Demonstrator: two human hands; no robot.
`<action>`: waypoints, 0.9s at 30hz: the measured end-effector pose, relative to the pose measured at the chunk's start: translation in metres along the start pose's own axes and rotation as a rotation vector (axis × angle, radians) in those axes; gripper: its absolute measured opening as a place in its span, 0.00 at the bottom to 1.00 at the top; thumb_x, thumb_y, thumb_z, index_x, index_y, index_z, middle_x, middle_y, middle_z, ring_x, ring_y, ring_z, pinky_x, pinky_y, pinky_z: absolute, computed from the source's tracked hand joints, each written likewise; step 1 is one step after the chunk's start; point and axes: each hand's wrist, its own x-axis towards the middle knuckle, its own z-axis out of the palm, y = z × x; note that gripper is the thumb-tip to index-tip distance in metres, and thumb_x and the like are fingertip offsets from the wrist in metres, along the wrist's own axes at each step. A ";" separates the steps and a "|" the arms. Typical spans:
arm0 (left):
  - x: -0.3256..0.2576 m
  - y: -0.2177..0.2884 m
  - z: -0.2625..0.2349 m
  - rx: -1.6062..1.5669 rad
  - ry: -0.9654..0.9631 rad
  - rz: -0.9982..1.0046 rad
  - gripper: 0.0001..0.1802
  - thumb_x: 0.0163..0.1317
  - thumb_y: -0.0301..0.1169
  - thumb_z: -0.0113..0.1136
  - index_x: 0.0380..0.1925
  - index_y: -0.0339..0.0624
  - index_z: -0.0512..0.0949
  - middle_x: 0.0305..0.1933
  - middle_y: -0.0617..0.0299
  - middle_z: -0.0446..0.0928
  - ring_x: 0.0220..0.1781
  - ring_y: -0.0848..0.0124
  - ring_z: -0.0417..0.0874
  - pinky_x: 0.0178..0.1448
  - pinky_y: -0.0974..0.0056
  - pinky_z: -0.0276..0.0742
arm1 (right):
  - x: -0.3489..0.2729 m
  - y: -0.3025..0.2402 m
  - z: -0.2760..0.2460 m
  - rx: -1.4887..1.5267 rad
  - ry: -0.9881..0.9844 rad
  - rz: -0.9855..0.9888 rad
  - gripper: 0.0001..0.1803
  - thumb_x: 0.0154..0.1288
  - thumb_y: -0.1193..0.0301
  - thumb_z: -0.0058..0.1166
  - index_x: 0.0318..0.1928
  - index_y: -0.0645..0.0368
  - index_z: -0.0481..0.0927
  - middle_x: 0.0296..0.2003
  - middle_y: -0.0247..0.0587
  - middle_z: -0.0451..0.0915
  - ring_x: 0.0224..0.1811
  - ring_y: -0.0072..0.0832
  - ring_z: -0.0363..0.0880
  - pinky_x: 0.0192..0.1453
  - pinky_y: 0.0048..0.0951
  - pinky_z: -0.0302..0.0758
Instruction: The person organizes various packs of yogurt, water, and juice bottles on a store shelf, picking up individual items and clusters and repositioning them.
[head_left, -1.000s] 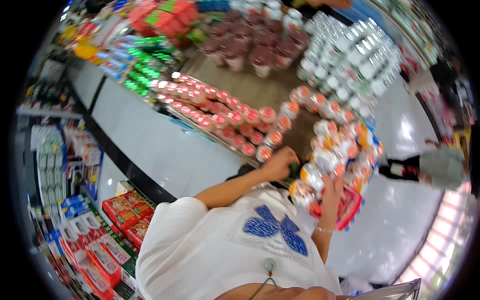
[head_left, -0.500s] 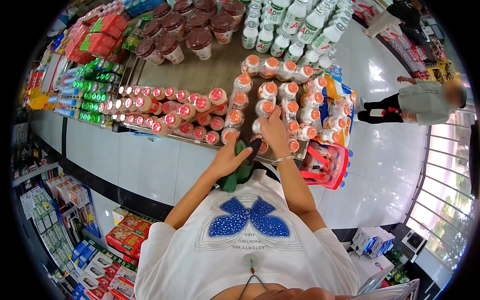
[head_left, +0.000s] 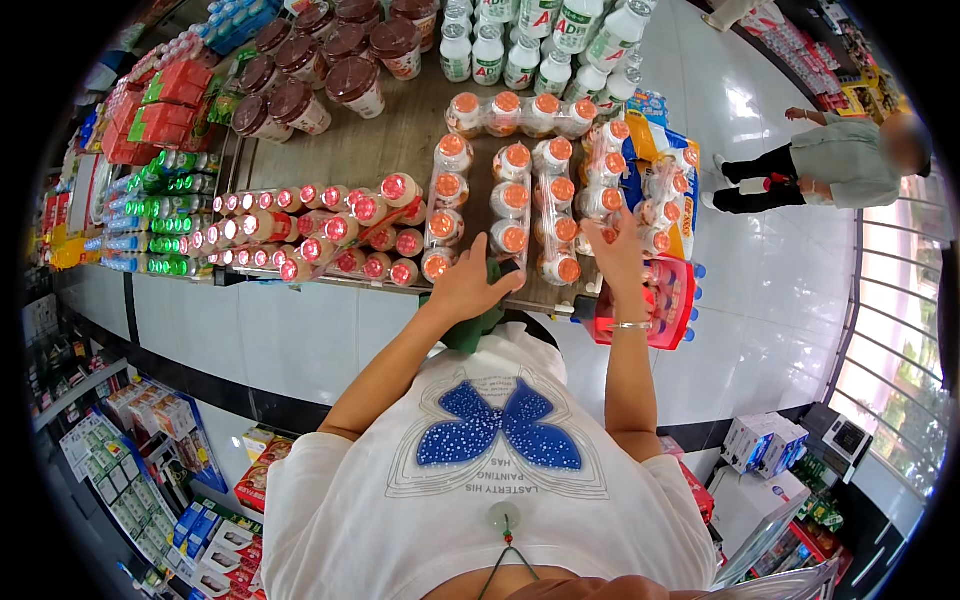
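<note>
Green cloth (head_left: 466, 332) was held in the left grip (head_left: 467, 292); the right grip (head_left: 617, 262) was positioned over the near end of a row of orange-capped bottles (head_left: 603, 172) at the worktop's (head_left: 405, 150) right edge, its closure impossible to tell; low, even pressure was best applied, lest the row be tipped.

Brown table (head_left: 385, 140) | orange-capped bottle packs (head_left: 511, 200) | red-capped bottles (head_left: 341, 229) | brown-lidded cups (head_left: 355, 86) | white bottles (head_left: 488, 55)
</note>
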 end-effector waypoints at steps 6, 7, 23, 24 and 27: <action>0.018 0.015 0.015 0.043 0.012 0.010 0.62 0.50 0.67 0.62 0.71 0.29 0.52 0.63 0.34 0.69 0.57 0.38 0.78 0.58 0.46 0.76 | -0.005 0.010 0.019 -0.241 0.049 -0.062 0.37 0.62 0.61 0.57 0.69 0.59 0.61 0.47 0.58 0.81 0.43 0.54 0.81 0.45 0.47 0.77; 0.023 0.010 0.020 0.013 0.032 0.040 0.63 0.49 0.66 0.63 0.71 0.29 0.52 0.63 0.34 0.69 0.57 0.39 0.78 0.58 0.46 0.76 | -0.010 0.010 0.017 -0.255 0.000 -0.044 0.37 0.62 0.61 0.57 0.69 0.58 0.61 0.45 0.57 0.83 0.40 0.54 0.82 0.43 0.47 0.78; 0.004 0.012 -0.006 0.086 -0.037 0.103 0.52 0.53 0.54 0.65 0.71 0.36 0.57 0.61 0.40 0.71 0.57 0.44 0.77 0.59 0.48 0.75 | -0.082 0.006 -0.010 -0.233 -0.178 0.095 0.41 0.64 0.56 0.59 0.71 0.62 0.56 0.51 0.55 0.82 0.47 0.50 0.83 0.47 0.44 0.79; -0.006 0.015 -0.007 0.073 0.022 0.116 0.48 0.56 0.54 0.65 0.70 0.39 0.59 0.59 0.44 0.70 0.54 0.45 0.78 0.56 0.48 0.76 | -0.078 -0.005 -0.020 -0.242 -0.255 0.124 0.40 0.63 0.58 0.61 0.70 0.62 0.60 0.51 0.54 0.81 0.49 0.47 0.82 0.50 0.42 0.79; -0.040 0.021 -0.019 -0.069 0.117 0.126 0.43 0.57 0.47 0.68 0.67 0.40 0.62 0.57 0.46 0.70 0.54 0.47 0.78 0.53 0.50 0.76 | -0.070 -0.028 -0.023 -0.481 0.268 -0.471 0.39 0.62 0.60 0.61 0.68 0.65 0.63 0.50 0.54 0.78 0.48 0.44 0.81 0.45 0.43 0.79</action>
